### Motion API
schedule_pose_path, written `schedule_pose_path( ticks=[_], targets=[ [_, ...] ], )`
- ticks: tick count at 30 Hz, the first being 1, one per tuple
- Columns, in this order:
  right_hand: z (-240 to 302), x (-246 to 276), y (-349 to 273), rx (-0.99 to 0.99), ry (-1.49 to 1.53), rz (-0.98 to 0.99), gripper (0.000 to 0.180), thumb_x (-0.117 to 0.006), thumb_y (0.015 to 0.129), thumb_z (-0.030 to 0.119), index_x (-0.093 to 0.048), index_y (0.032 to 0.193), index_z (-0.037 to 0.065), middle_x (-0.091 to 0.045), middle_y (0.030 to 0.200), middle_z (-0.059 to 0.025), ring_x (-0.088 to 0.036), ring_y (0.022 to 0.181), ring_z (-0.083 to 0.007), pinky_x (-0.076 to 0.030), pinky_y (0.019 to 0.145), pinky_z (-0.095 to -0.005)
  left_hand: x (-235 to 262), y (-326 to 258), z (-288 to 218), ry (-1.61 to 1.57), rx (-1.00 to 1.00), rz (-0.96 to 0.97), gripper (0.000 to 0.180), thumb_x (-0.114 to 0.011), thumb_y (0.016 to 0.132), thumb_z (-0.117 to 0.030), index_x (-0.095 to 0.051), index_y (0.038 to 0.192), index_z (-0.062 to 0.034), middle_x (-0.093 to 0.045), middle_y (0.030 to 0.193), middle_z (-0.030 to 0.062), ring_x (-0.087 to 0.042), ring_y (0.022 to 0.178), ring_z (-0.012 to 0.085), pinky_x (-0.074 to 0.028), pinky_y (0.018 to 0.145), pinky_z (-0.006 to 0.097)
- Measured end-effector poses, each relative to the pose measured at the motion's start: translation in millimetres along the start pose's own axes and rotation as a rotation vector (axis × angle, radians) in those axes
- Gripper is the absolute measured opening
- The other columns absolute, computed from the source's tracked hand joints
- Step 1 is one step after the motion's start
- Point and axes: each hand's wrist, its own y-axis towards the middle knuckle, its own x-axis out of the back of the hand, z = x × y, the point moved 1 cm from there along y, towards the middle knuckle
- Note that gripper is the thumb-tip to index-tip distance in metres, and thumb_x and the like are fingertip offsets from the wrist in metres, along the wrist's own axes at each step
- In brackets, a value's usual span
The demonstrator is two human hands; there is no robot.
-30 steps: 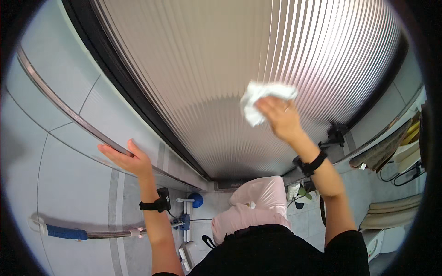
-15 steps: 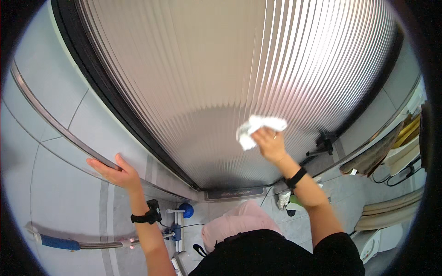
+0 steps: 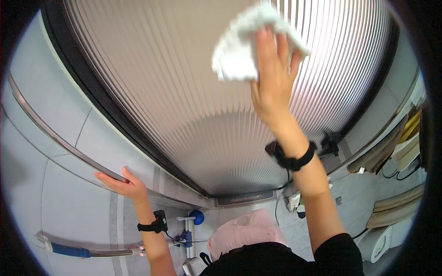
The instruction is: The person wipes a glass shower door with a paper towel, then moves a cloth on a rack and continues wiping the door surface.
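A large ribbed glass panel [image 3: 184, 92] in a dark frame fills the upper part of the view. My right hand [image 3: 271, 78] is raised high and presses a white cloth [image 3: 241, 48] flat against the ribbed glass, fingers spread over it. My left hand [image 3: 122, 181] rests lower left on a metal rail [image 3: 55, 135] that runs along the grey tiled wall beside the frame. Both wrists wear black bands.
A grab bar with a blue grip [image 3: 69, 250] crosses the lower left wall. A blue and white fitting [image 3: 191, 223] stands near the floor below the panel. A pink garment [image 3: 244, 232] shows at bottom centre. Beige towels and a white appliance [image 3: 384, 239] are at the right.
My right hand has swept the cloth from lower on the glass up toward the top of the panel. My left hand stays on the rail, slightly lower in view.
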Motion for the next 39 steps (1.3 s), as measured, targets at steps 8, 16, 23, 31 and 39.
schedule_pose_path(
  ticks=[8,16,23,31,39],
  targets=[
    [13.7,-9.0,-74.3,0.116,-0.136,0.163,0.04,-0.043,0.072,0.011,-0.048,0.112,0.014,-0.046,0.115,-0.0011,-0.045,0.1,-0.0178,-0.032,0.082,-0.0376,0.2,1.9,2.0,0.026,-0.007,-0.022,0.06,-0.048,0.08,-0.013,-0.016,0.126,0.0056,-0.017,0.131,0.0232,-0.018,0.121,0.0354,-0.016,0.098,0.041],
    [40.7,30.3,-228.9,-0.05,0.03,0.798,0.037,-0.043,0.071,0.01,-0.049,0.107,0.011,-0.045,0.112,-0.0023,-0.043,0.1,-0.0185,-0.033,0.077,-0.0375,-0.2,1.7,1.1,0.012,-0.001,-0.004,0.06,-0.047,0.08,-0.015,-0.015,0.126,0.006,-0.017,0.131,0.0233,-0.019,0.12,0.0362,-0.016,0.097,0.042],
    [26.1,6.1,-58.2,-0.04,-0.004,0.277,0.05,-0.048,0.066,0.008,-0.042,0.116,0.009,-0.044,0.117,-0.0051,-0.042,0.104,-0.0235,-0.024,0.09,-0.0452,0.6,-2.5,3.5,0.013,0.042,0.017,0.06,-0.047,0.08,-0.018,-0.016,0.126,0.0049,-0.017,0.131,0.0229,-0.019,0.12,0.0362,-0.016,0.098,0.042],
    [18.3,-13.2,52.4,0.125,-0.05,-0.078,0.053,-0.046,0.071,0.009,-0.031,0.122,0.007,-0.033,0.126,-0.011,-0.028,0.118,-0.024,-0.019,0.094,-0.045,-2.9,-0.5,-0.8,-0.016,0.057,0.005,0.06,-0.047,0.079,-0.015,-0.016,0.127,0.0043,-0.017,0.131,0.0221,-0.019,0.12,0.0359,-0.015,0.098,0.041],
    [39.5,-2.5,-128.9,0.395,0.084,0.876,0.05,-0.042,0.074,0.01,-0.035,0.123,0.015,-0.036,0.126,0.0017,-0.051,0.083,-0.0076,-0.038,0.069,-0.0234,2.3,-1.6,2.8,-0.01,0.095,0.034,0.059,-0.048,0.08,-0.015,-0.016,0.125,0.0056,-0.016,0.131,0.0245,-0.017,0.121,0.0372,-0.015,0.098,0.043]
  ],
)
